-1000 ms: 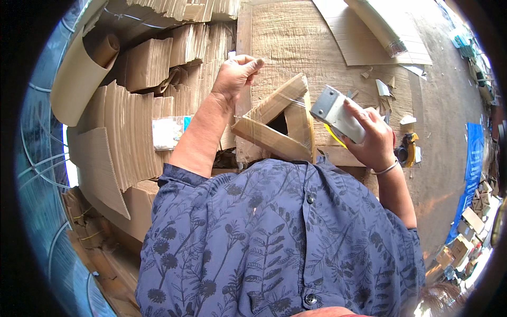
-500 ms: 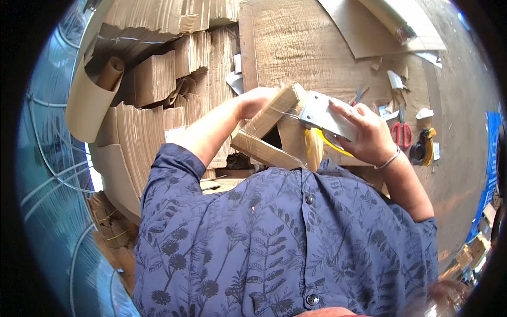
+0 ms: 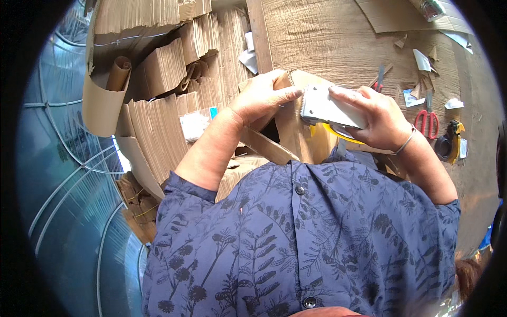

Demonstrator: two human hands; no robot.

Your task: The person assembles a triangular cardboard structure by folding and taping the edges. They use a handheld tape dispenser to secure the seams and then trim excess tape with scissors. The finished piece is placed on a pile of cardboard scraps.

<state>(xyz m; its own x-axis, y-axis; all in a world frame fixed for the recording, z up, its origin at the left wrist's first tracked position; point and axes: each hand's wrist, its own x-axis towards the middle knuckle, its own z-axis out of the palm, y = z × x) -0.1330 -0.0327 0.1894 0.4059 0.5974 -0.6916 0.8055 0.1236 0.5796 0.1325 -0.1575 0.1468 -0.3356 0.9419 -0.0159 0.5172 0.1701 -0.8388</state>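
Observation:
A small brown cardboard box point(image 3: 292, 131) with its flaps raised sits close against my shirt. My left hand point(image 3: 262, 99) grips the upper left of the box, its fingers partly hidden over the cardboard. Its thumb reaches right, almost to the toothed edge of a silvery metal tape dispenser point(image 3: 328, 108). That dispenser rests over the box, gripped from the right by my right hand point(image 3: 381, 115), fingers along its top. Beneath it a yellow ring-shaped part point(image 3: 342, 135) shows. Whether tape lies under my left thumb is hard to make out.
Stacked flat cardboard point(image 3: 158, 124) fills the left, beside a rolled brown sheet point(image 3: 118, 74). Right of my right hand lie red-handled scissors point(image 3: 426, 120), a yellow-and-black tape dispenser point(image 3: 450, 142) and paper scraps point(image 3: 421, 60). A cardboard sheet point(image 3: 391, 18) lies at the far right.
My left hand has come round from behind the box flap, its thumb now beside the dispenser's toothed edge. The raised flap has swung out of sight under that hand. The whole view has shifted slightly.

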